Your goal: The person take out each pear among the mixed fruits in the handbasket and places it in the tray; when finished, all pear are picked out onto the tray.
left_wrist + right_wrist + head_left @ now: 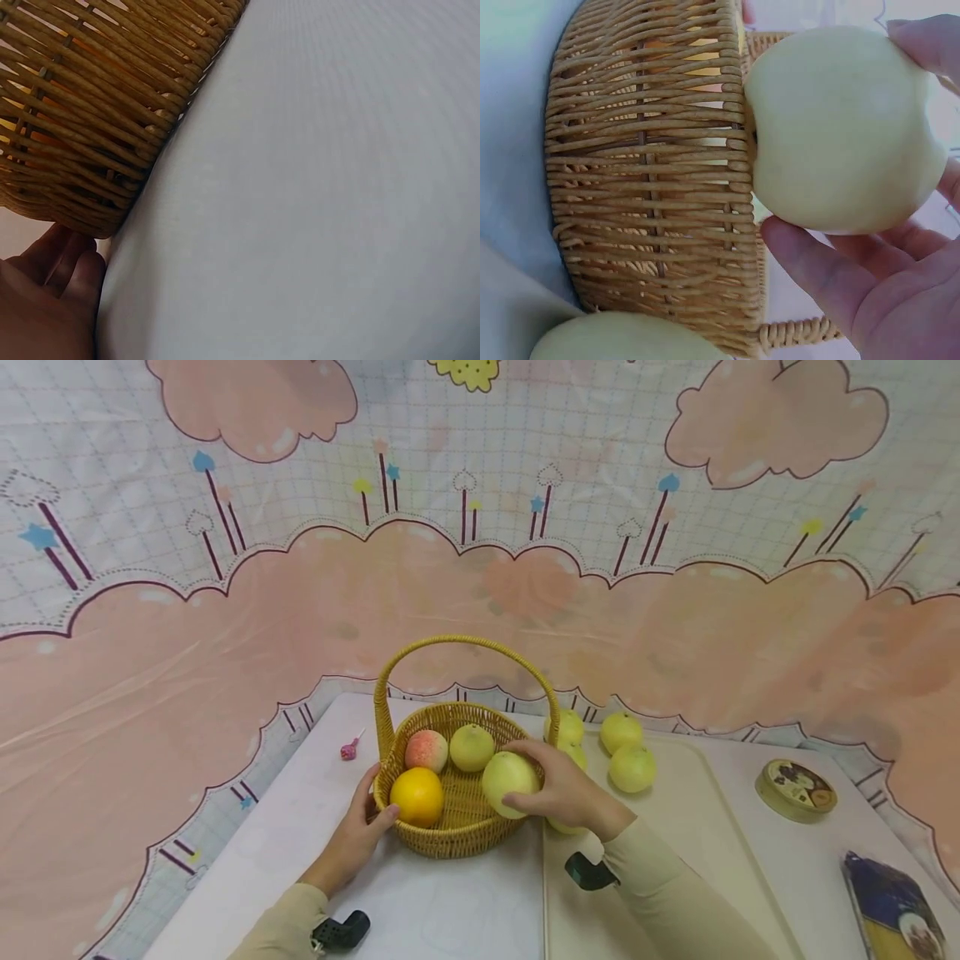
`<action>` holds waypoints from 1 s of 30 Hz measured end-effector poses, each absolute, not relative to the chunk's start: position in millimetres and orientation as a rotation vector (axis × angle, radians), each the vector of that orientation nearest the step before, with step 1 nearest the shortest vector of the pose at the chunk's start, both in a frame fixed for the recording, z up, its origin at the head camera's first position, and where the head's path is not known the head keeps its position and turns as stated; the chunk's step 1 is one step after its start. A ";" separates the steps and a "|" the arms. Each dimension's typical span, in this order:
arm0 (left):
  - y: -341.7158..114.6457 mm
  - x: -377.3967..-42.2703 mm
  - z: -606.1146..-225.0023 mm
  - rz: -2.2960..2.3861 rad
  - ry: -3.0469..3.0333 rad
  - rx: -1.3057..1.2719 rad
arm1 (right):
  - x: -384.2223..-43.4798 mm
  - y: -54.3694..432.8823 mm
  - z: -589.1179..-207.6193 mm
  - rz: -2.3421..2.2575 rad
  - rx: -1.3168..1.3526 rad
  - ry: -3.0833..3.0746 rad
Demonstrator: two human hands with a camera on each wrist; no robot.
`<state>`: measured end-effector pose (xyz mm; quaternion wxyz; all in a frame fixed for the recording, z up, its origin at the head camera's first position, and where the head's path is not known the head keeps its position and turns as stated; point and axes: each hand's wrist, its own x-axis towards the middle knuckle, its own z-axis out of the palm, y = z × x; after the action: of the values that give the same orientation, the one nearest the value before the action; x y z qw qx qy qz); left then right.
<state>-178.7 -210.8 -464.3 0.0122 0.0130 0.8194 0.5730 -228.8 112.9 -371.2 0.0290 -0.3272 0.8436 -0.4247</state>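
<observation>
My right hand (pixel 553 783) grips a pale yellow-green apple (pixel 510 785) at the right rim of a wicker basket (pixel 450 842). In the right wrist view the apple (pixel 847 131) is level with the basket's rim, thumb and fingers around its sides. On the basket's left side my left hand (pixel 358 837) holds the rim, thumb on top; the left wrist view shows its fingers (pixel 79 274) against the woven wall. Inside the basket lie an orange (pixel 417 797), a red-and-cream peach (pixel 427 751) and another yellow-green apple (pixel 472 748).
Right of the basket, several more yellow-green apples (pixel 632 768) sit on a cream tray (pixel 675 827). Farther right are a round tin (pixel 797 790) and a blue packet (pixel 896 910). A wrapped lollipop (pixel 348 750) lies left of the basket. The arched handle (pixel 465 640) rises above it.
</observation>
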 end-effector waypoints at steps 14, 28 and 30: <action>-210.2 -178.8 -463.6 1.781 2.557 0.032 | -215.7 124.3 -373.1 -1.362 -1.066 2.661; -209.9 -177.0 -463.0 1.767 2.568 0.019 | -203.1 142.4 -369.7 -1.520 -1.014 2.577; -209.2 -177.8 -463.5 1.778 2.562 0.024 | -201.0 148.2 -369.4 -1.534 -1.014 2.581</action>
<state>-177.8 -209.2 -463.5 0.0115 0.0077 0.8215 0.5701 -201.0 148.2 -369.4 -0.0137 -0.3200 0.8144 -0.4840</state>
